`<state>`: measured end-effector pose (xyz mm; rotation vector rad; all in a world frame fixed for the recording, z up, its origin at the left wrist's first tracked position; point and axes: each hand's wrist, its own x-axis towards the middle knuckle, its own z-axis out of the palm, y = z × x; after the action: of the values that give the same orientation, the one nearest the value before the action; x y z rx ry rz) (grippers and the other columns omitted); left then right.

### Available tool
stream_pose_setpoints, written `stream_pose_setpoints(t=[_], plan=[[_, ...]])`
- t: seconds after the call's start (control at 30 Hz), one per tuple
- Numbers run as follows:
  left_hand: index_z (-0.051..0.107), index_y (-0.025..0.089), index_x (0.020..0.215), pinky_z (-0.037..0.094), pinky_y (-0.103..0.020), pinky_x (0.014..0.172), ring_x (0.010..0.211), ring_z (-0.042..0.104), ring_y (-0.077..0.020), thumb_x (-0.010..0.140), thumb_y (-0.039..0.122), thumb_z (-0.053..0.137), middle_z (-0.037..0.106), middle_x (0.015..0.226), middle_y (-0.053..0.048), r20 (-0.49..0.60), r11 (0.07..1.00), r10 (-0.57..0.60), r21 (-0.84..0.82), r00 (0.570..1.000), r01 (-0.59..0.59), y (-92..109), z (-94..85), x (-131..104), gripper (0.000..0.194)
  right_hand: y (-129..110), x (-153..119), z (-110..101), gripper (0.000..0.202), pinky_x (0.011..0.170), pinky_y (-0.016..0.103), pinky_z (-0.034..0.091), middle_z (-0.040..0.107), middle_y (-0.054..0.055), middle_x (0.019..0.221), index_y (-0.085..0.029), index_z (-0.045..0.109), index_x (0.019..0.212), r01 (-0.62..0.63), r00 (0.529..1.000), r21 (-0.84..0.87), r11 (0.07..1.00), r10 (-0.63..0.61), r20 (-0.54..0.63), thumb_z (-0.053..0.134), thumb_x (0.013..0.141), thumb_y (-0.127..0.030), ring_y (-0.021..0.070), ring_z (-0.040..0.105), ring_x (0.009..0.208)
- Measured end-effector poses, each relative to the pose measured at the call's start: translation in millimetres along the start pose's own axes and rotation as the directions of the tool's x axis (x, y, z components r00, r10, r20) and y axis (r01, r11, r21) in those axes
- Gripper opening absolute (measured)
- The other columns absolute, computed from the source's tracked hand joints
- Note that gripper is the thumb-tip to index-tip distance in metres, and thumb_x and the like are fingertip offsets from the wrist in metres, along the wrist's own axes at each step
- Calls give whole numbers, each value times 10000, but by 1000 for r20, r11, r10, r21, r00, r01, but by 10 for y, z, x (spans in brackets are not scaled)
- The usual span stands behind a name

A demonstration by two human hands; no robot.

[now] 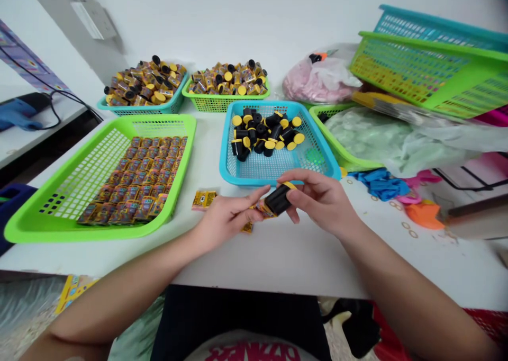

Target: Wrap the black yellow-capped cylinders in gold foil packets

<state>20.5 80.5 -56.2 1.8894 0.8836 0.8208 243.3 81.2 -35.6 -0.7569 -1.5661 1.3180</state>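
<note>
My right hand (319, 199) grips a small black cylinder with a yellow cap (279, 198) in front of the blue basket. From the other side, my left hand (230, 215) pinches a printed label sleeve (262, 208), which meets the cylinder's lower end. On the white table, a stack of flat printed sleeves (203, 199) lies just left of my hands, and another printed piece (247, 227) shows partly under my left hand. The blue basket (254, 179) holds several black cylinders with yellow caps. In the green basket (95, 234) at left, labelled cylinders stand in rows.
Two baskets heaped with labelled cylinders (145, 83) (228, 80) stand at the wall. At right are stacked baskets (428, 75), plastic bags (373, 133) and coloured balloons (424, 213). A blue heat-gun-like tool (19, 112) lies far left.
</note>
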Motion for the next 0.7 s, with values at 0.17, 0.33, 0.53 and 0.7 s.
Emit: stream_pose_setpoints(t=[0.17, 0.33, 0.53, 0.7], plan=[[625, 162, 1337, 532, -229, 618, 678, 626, -127, 817, 356, 725, 754, 1006, -75, -26, 970, -31, -243, 999, 24, -7, 46, 2, 564, 62, -13, 9, 276, 554, 215, 584, 615, 47, 1067, -241, 713, 1032, 124, 992, -155, 980, -120, 36, 805, 772, -256, 90, 635, 713], [0, 284, 1594, 536, -248, 732, 746, 646, -114, 783, 204, 768, 728, 909, -18, 108, 906, -69, -410, 992, 107, -24, 42, -1, 1120, 124, -50, 41, 381, 711, 272, 628, 608, 73, 1132, -257, 708, 1176, 157, 980, -236, 959, -123, 154, 743, 804, -182, 132, 664, 875], [-261, 295, 1517, 415, -159, 564, 566, 530, -63, 839, 194, 727, 641, 709, 55, 284, 799, -10, -575, 959, 178, -32, 30, -16, 1202, 70, -28, -41, 370, 672, 264, 594, 663, 71, 1020, -225, 721, 1164, 218, 952, -221, 950, -157, 264, 761, 800, -174, 130, 672, 802], [-282, 278, 1509, 431, -156, 532, 516, 520, -63, 831, 206, 753, 638, 660, 57, 347, 734, 33, -645, 937, 213, -26, 15, -17, 1239, 38, -26, -65, 462, 684, 257, 596, 672, 63, 989, -248, 684, 1247, 362, 896, -212, 908, -277, 347, 768, 806, -138, 118, 662, 794]])
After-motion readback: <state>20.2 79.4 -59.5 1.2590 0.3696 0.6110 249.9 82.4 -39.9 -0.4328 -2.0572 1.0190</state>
